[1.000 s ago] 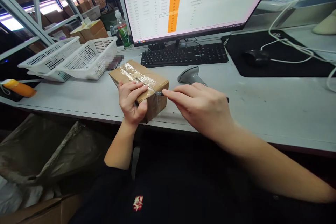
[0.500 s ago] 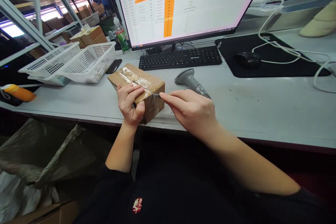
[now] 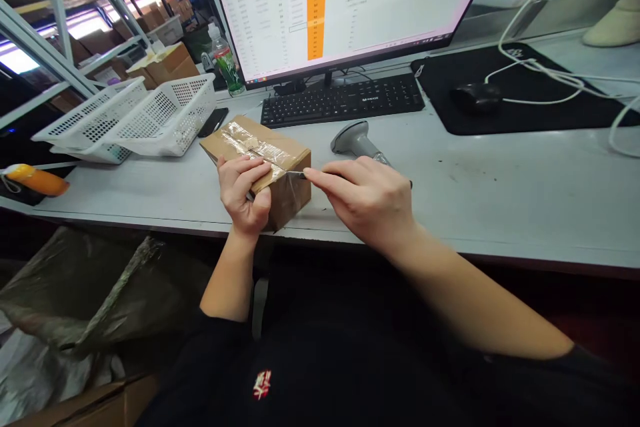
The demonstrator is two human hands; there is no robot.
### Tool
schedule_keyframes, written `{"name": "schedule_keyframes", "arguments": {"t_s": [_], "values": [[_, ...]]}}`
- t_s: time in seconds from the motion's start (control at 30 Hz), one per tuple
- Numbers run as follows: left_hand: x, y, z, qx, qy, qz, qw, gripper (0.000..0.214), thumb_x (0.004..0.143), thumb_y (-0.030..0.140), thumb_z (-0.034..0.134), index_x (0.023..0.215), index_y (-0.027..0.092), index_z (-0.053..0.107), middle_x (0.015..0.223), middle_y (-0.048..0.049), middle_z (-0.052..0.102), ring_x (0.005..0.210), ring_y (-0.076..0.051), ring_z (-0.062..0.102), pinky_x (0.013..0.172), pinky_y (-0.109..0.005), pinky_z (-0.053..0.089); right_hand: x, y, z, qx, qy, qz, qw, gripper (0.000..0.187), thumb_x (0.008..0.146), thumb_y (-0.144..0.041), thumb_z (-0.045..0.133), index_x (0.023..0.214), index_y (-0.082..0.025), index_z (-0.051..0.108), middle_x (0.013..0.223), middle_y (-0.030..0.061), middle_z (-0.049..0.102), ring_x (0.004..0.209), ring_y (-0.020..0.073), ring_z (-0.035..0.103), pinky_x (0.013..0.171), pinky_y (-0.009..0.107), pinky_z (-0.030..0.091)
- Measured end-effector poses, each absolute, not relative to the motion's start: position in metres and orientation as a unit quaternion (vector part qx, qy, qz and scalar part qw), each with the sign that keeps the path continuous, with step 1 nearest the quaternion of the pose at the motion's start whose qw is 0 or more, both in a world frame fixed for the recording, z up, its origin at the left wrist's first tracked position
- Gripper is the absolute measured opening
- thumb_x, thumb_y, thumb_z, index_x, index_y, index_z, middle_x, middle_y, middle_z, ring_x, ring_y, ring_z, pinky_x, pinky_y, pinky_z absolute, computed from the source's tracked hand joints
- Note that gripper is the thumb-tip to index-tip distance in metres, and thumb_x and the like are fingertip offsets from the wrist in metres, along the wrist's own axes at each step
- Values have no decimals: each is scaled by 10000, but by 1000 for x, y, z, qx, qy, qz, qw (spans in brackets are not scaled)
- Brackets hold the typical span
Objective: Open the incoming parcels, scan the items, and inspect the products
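Brown box (image 3: pixel 287 147) in left fingers (image 3: pixel 244 166); right fingers (image 3: pixel 320 177) pinching tool (image 3: pixel 296 175).

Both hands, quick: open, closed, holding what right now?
Left hand: closed on the near edge of the cardboard box.
Right hand: closed around a thin tool, its tip at the box.

1. Box (image 3: pixel 287 145): brown, with clear shiny tape (image 3: pixel 273 155).
2. Baskets (image 3: pixel 197 113): white, patterned with small holes.
3. Scanner (image 3: pixel 351 139): grey.
4. Keyboard (image 3: pixel 340 101), mouse (image 3: pixel 476 99) and mat (image 3: pixel 530 117): black.
5. Screen (image 3: pixel 395 7): white, with an orange stripe (image 3: pixel 316 7).
6. Shirt (image 3: pixel 350 367): black, with red-and-white badge (image 3: pixel 262 384).
7. Desk (image 3: pixel 500 197): white.
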State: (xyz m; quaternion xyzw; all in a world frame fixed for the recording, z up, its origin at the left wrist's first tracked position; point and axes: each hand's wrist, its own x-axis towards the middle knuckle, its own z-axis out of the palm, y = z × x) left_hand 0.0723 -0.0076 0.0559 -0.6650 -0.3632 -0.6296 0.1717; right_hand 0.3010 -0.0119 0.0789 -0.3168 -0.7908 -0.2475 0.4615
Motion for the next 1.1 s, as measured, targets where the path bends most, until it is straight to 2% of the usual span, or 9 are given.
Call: {"name": "schedule_keyframes", "arguments": {"t_s": [0.13, 0.33, 0.57, 0.77, 0.93, 1.1], "values": [[72, -9, 54, -658, -361, -642, 157, 324, 944, 446, 518, 1026, 258, 769, 1048, -38, 748, 1116, -271, 655, 1240, -529, 318, 309, -13, 73, -323, -780, -232, 483, 223, 966, -123, 682, 1125, -229, 797, 958, 10, 802, 755, 145, 633, 668, 282, 446], [73, -7, 54, -655, -352, -651, 152, 331, 954, 475, 531, 1017, 256, 771, 1047, -36, 747, 1114, -270, 656, 1236, -521, 314, 295, -18, 66, -285, -797, -199, 493, 283, 944, -73, 660, 1147, -220, 791, 967, 6, 794, 771, 137, 647, 690, 271, 467], [72, -7, 54, -664, -350, -644, 150, 300, 952, 443, 542, 1014, 260, 772, 1040, -31, 751, 1109, -265, 657, 1241, -517, 309, 296, -9, 67, -308, -779, -226, 497, 271, 950, -94, 671, 1136, -245, 797, 954, -13, 797, 735, 150, 620, 674, 300, 451], [72, -8, 54, -657, -355, -648, 149, 313, 938, 446, 528, 1001, 255, 768, 1035, -37, 748, 1105, -271, 661, 1244, -527, 312, 319, -6, 70, -351, -747, -226, 517, 219, 965, -139, 698, 1144, -213, 802, 973, 48, 799, 781, 161, 654, 661, 294, 452], [74, -7, 55, -652, -361, -649, 152, 315, 943, 447, 523, 986, 253, 767, 1025, -39, 747, 1095, -270, 663, 1243, -526, 311, 304, -20, 68, -297, -793, -208, 490, 259, 959, -108, 677, 1139, -248, 801, 974, 3, 801, 770, 140, 643, 695, 271, 466], [73, -7, 54, -659, -357, -644, 154, 320, 949, 461, 519, 998, 254, 758, 1032, -41, 746, 1114, -273, 661, 1239, -526, 319, 287, -17, 67, -309, -789, -196, 493, 276, 970, -103, 648, 1147, -248, 802, 976, -1, 804, 784, 140, 650, 709, 270, 469]]}}
